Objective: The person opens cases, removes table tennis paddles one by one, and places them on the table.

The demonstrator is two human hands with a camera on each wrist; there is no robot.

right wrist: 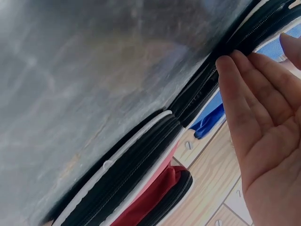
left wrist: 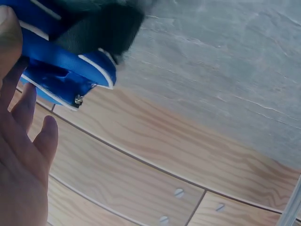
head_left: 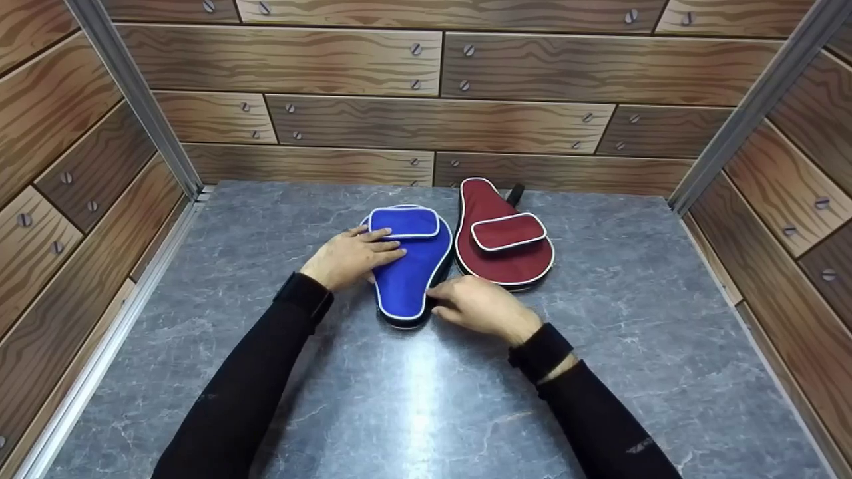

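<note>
A blue paddle-shaped zip case (head_left: 406,273) with white piping lies flat, its narrow end towards me. Across its wide far end sits a small blue pocket (head_left: 405,222). My left hand (head_left: 353,256) rests on the case's left side, fingers spread over the blue fabric. In the left wrist view a black strap (left wrist: 106,28) hangs beside the case. My right hand (head_left: 482,306) touches the case's right side near the narrow end. Its fingers (right wrist: 230,80) lie extended against the black zip side (right wrist: 200,89) in the right wrist view, with the thumb apart.
Just right of the blue case lies a similar red case (head_left: 502,266), its narrow end pointing away and a black strap (head_left: 514,194) behind it. Wood-patterned walls (head_left: 353,63) enclose the grey marbled tabletop (head_left: 632,319) at the back and both sides. Metal rails (head_left: 143,106) run along the corners.
</note>
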